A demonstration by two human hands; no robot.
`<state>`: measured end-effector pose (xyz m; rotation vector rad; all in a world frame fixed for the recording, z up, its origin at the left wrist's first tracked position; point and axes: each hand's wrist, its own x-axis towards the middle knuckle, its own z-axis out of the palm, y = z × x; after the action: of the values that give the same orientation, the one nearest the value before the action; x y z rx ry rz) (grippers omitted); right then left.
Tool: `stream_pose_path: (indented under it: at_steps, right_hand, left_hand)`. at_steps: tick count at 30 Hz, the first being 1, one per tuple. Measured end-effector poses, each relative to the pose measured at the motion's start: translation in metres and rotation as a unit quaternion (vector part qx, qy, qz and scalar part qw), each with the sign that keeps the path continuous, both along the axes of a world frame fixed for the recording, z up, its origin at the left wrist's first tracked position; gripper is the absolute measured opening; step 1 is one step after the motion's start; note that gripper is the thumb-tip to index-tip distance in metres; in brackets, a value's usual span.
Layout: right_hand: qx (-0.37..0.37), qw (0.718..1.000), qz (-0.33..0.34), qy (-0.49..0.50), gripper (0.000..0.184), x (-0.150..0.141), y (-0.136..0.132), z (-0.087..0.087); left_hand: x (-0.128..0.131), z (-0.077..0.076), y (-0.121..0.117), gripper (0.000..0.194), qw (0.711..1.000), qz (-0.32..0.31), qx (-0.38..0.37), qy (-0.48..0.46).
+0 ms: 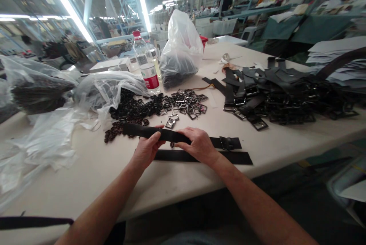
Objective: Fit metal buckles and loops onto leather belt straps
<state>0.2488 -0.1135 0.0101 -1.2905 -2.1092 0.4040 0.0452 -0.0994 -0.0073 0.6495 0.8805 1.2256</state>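
Observation:
My left hand point(147, 149) and my right hand point(198, 145) are both closed on a black belt strap point(171, 135), held just above the pale table point(94, 168). The strap runs from left to right and ends in a dark buckle point(228, 143) at its right end. A second black strap point(237, 157) lies flat on the table under my hands. Just beyond my hands lie a heap of small black loops point(134, 109) and a heap of metal buckles point(185, 104).
A large pile of finished black straps with buckles point(274, 92) covers the right of the table. A water bottle point(145, 64) and clear plastic bags point(183, 47) stand behind the heaps. Crumpled plastic point(42, 142) lies at the left. Stacked paper point(337, 58) sits far right. The table's near edge is close to me.

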Motion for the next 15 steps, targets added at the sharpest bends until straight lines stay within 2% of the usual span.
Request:
stream_pose_path:
  at_steps: [3,6,10,12,15]
  right_hand:
    - [-0.001,1.0,0.001,0.021,0.035,0.0,0.0,0.001]
    - [0.01,0.999,0.008,0.035,0.029,-0.001,0.0,0.001]
    - [0.037,0.998,0.03,0.052,0.035,-0.009,0.0,0.0]
    - [0.05,0.997,0.033,0.054,0.04,-0.011,0.001,-0.001]
    - [0.063,0.997,0.017,0.047,0.049,-0.007,0.003,-0.002]
  left_hand:
    - [0.002,0.0,-0.002,0.053,1.0,-0.009,0.014,0.017]
    - [0.005,-0.002,-0.006,0.049,0.996,-0.045,0.041,0.065]
    - [0.011,-0.006,-0.014,0.048,0.986,-0.085,0.058,0.127]
    - [0.013,-0.006,-0.014,0.049,0.988,-0.076,0.051,0.124]
    - [0.013,-0.002,-0.009,0.048,0.995,-0.016,0.027,0.099]
